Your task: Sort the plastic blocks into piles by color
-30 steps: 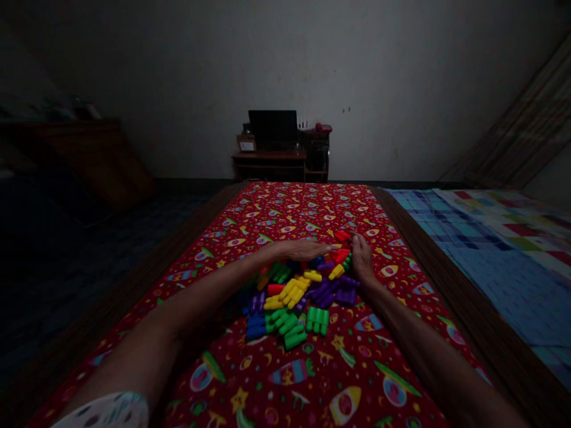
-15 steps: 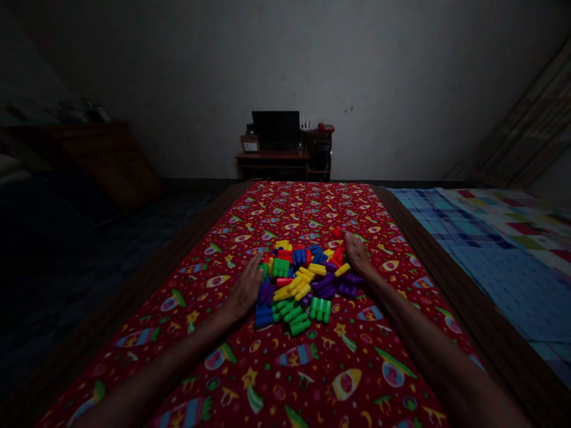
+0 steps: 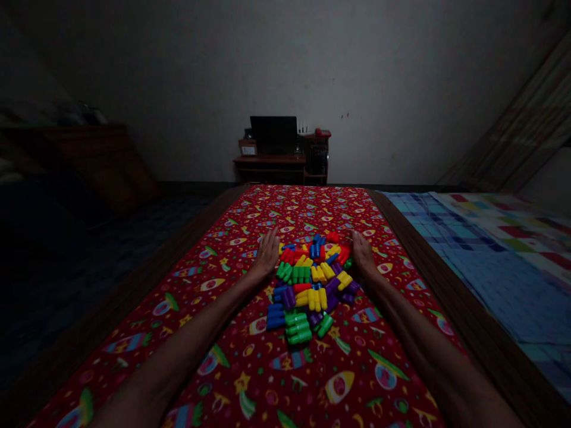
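A loose heap of plastic building blocks lies on the red patterned cloth (image 3: 276, 386). Yellow blocks (image 3: 317, 299), green blocks (image 3: 298, 328), purple blocks (image 3: 332, 289), blue blocks (image 3: 275, 315) and red blocks (image 3: 332, 237) are mixed together, some overlapping. My left hand (image 3: 267, 252) is at the heap's far left edge, fingers stretched forward, palm towards the blocks. On the opposite side my right hand (image 3: 363, 252) stands on edge beside red and green blocks, its fingers extended. Neither hand grips a block; whether the palms touch any is hidden.
A desk (image 3: 270, 160) with a dark monitor (image 3: 273, 134) stands against the far wall. To the right lies blue checked bedding (image 3: 446, 255). A wooden cabinet (image 3: 98, 169) is on the left, and a brown border (image 3: 178, 249) runs along the cloth.
My left hand has moved forward along the heap's left side. My right hand has shifted slightly, and several blocks have tumbled into new positions, with the heap drawn narrower.
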Demonstrator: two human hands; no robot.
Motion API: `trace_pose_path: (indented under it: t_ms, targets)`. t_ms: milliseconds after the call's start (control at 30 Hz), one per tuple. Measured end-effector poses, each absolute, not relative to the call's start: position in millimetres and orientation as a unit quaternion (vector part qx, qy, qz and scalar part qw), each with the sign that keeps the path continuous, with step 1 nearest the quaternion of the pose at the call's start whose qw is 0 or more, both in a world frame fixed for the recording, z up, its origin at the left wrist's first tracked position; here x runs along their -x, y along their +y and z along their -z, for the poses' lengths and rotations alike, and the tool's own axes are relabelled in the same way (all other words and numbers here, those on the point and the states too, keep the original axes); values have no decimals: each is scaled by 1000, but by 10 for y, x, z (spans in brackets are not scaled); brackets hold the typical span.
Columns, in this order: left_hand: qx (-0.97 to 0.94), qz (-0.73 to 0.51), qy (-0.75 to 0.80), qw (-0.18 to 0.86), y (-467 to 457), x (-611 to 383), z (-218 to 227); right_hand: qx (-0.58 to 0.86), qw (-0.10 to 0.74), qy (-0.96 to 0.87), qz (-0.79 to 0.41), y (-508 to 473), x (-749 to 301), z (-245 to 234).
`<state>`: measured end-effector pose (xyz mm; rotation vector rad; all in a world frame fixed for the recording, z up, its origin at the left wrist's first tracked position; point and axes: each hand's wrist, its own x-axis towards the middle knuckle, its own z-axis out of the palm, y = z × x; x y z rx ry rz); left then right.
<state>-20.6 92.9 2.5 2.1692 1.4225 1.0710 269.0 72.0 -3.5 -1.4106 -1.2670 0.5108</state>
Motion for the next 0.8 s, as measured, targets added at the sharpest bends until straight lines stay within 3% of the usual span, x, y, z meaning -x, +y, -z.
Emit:
trace_pose_path:
  t_ms: [100, 233, 400, 567, 667, 800]
  targets:
    - [-759, -335, 503, 241, 1007, 54, 2, 587, 532, -565, -231, 803, -2673, -1]
    - [-794, -313, 398, 336, 953, -228, -94, 566, 457, -603, -326, 859, -2556, -87]
    - [-850, -289, 355, 261, 707, -96, -365, 460, 428, -636, -449, 675, -2508, -264]
    - [-950, -176, 233, 109, -109, 263, -572, 511, 434, -681, -293, 199, -2657, -323]
    - [-980, -115, 156, 43, -551, 268, -519, 490, 346, -776, -193, -207, -2689, -229]
    - [-979, -135, 150, -8, -579, 106, -352, 430, 239, -869, -58, -558, -2577, -91]
